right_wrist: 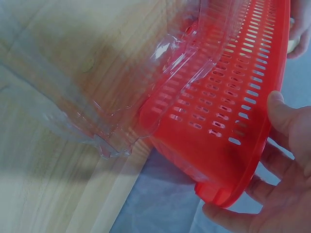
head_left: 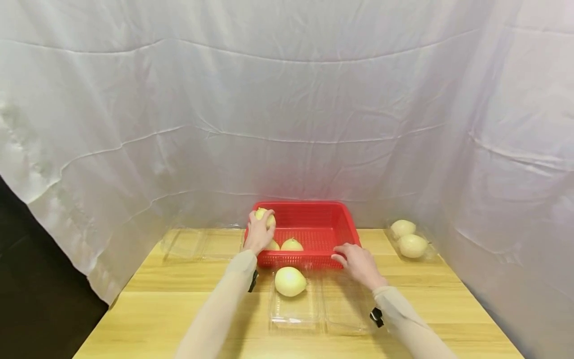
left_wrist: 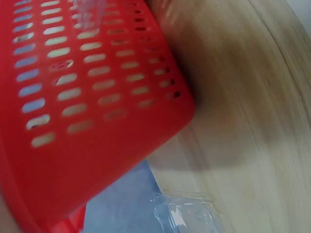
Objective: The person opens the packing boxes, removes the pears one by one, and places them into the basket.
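In the head view my left hand (head_left: 259,233) grips a pale yellow round fruit (head_left: 265,217) over the left side of the red plastic basket (head_left: 314,258). Two more such fruits, one a stemmed fruit (head_left: 292,245), lie inside near the front wall. My right hand (head_left: 358,263) is at the basket's front right; the right wrist view shows its thumb and fingers on either side of the rim (right_wrist: 265,131). Before the basket is an opened clear plastic clamshell (head_left: 296,319), one fruit (head_left: 290,281) in its left half. The left wrist view shows mainly the basket's slotted wall (left_wrist: 97,97).
Another clear clamshell (head_left: 204,244) lies open at the back left of the wooden table (head_left: 157,309). At the back right, a clear container (head_left: 394,244) holds two pale yellow fruits (head_left: 412,246). Pale curtains (head_left: 287,99) hang behind and at the sides.
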Action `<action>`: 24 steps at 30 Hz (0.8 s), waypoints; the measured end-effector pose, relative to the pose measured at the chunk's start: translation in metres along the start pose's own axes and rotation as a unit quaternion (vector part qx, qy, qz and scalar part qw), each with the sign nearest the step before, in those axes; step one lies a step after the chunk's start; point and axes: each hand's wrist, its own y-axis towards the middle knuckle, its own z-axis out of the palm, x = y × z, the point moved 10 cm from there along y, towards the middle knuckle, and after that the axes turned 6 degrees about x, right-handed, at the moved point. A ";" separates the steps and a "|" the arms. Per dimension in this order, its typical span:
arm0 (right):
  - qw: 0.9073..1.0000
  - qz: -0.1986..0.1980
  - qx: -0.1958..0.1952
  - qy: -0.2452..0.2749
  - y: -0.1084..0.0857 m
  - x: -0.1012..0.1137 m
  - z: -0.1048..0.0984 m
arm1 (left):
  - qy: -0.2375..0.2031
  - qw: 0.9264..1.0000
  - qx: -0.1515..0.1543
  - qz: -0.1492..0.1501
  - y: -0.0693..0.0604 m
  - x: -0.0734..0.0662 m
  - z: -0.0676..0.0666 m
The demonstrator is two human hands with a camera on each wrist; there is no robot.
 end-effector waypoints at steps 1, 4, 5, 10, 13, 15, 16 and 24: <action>1.000 -0.002 -0.002 -0.004 -0.001 0.001 0.000 | 0.011 1.000 0.001 0.007 0.000 -0.002 0.003; 1.000 -0.002 -0.007 -0.007 -0.002 0.002 -0.002 | 0.038 0.999 0.003 0.025 0.002 -0.007 0.008; 1.000 -0.001 -0.008 -0.007 -0.002 0.002 -0.002 | 0.049 0.998 0.005 0.030 0.003 -0.008 0.010; 1.000 0.000 -0.004 -0.002 0.001 0.003 -0.001 | 0.101 0.994 0.017 0.028 0.009 -0.006 0.015; 1.000 0.000 0.003 0.004 0.004 0.003 0.000 | 0.123 0.992 0.034 0.018 0.012 -0.001 0.020; 1.000 0.002 0.004 0.005 0.005 0.003 0.001 | 0.128 0.991 0.048 0.013 0.013 0.001 0.023; 1.000 0.003 0.005 0.005 0.005 0.003 0.001 | 0.123 0.991 0.052 0.011 0.014 0.002 0.024; 1.000 0.009 0.007 0.003 0.005 0.001 0.002 | 0.124 0.989 0.075 -0.005 0.015 0.004 0.028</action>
